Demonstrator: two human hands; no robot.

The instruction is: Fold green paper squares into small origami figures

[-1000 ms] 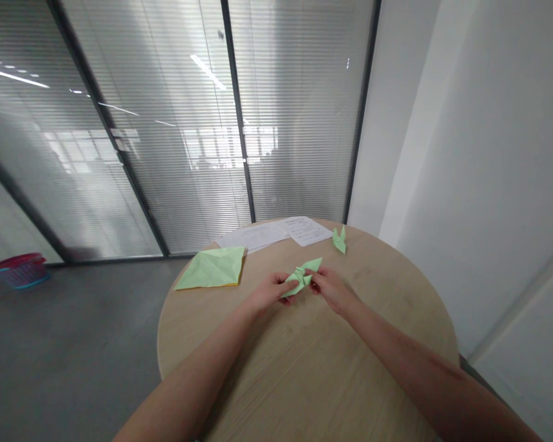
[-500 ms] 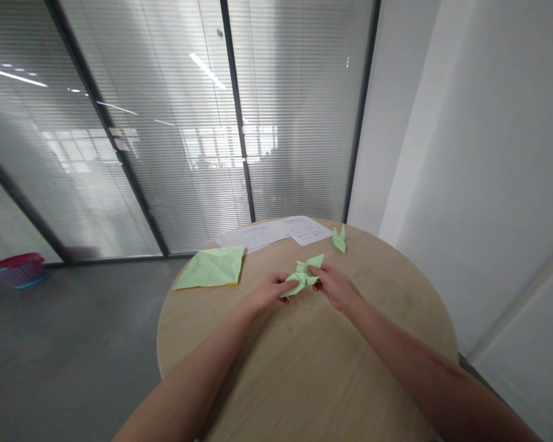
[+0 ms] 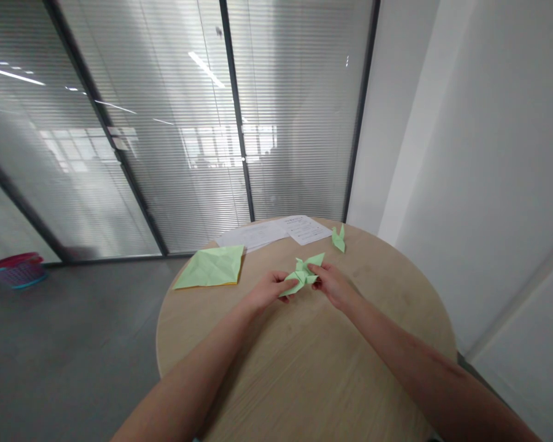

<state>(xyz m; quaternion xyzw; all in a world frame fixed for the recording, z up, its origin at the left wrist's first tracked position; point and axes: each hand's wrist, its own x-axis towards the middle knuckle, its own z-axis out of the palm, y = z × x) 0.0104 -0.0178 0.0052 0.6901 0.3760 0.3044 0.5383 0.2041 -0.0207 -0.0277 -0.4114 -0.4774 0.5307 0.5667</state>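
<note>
A light green folded paper crane (image 3: 300,272) is held just above the round table, its wings spread to either side. My left hand (image 3: 271,291) pinches its left wing, with the thumb on top. On the opposite wing, my right hand (image 3: 332,284) has a closed grip between thumb and fingers. The undersides of both hands' fingers are partly hidden. A second green paper crane (image 3: 338,239) stands on the table beyond my right hand. To the left lies a stack of creased green paper (image 3: 212,267) with a yellow edge showing beneath.
White printed sheets (image 3: 304,229) lie along the far edge of the round wooden table (image 3: 295,374). Behind them rises a glass partition with blinds (image 3: 299,110). A white wall (image 3: 498,153) is on the right. A red and blue basket (image 3: 16,271) sits on the floor, far left.
Both hands keep hold of the paper crane in nearly the same place. Its middle looks slightly more opened out, and the right thumb has shifted a little.
</note>
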